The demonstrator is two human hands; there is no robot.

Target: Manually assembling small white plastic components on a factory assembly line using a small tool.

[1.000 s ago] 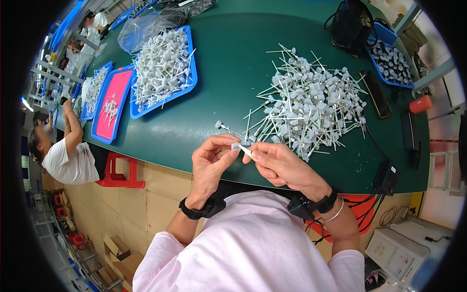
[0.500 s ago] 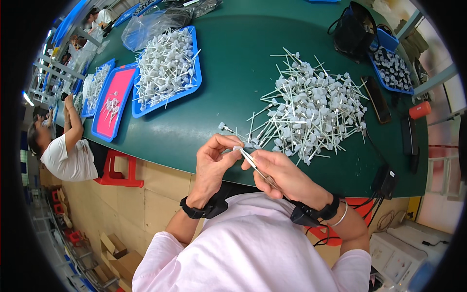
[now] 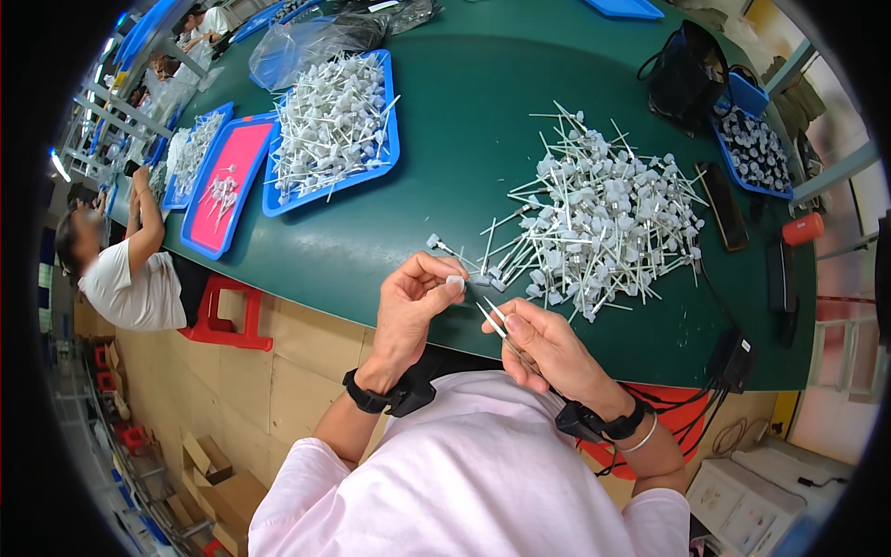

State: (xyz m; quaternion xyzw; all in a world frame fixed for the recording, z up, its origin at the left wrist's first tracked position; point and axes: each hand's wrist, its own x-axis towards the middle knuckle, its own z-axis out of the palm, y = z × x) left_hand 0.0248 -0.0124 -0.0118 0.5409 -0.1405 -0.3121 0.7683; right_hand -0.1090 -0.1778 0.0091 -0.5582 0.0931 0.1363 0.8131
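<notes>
My left hand (image 3: 414,302) pinches a small pale grey part (image 3: 455,281) between thumb and forefinger, close above the table's near edge. It resembles the heads of the stick-like pieces heaped nearby. In my right hand (image 3: 548,345) is a pair of tweezers (image 3: 498,320), their two pale tips slightly apart and pointing up and left toward the part without touching it. Just beyond my hands lies a big loose pile of white-stemmed pieces with grey heads (image 3: 613,218). One stray piece (image 3: 436,243) rests at the pile's left.
On the green table (image 3: 445,111), a blue tray (image 3: 393,139) of similar pieces stands at the left, beside a pink-lined tray (image 3: 206,243) holding a few. At the right are a black bag (image 3: 685,79), a phone (image 3: 722,206) and a red cylinder (image 3: 803,229). A co-worker (image 3: 139,269) sits far left.
The tweezers have drawn back from the part, down and to the right, with my right hand. My left hand keeps its pinch. The whole view has shifted slightly.
</notes>
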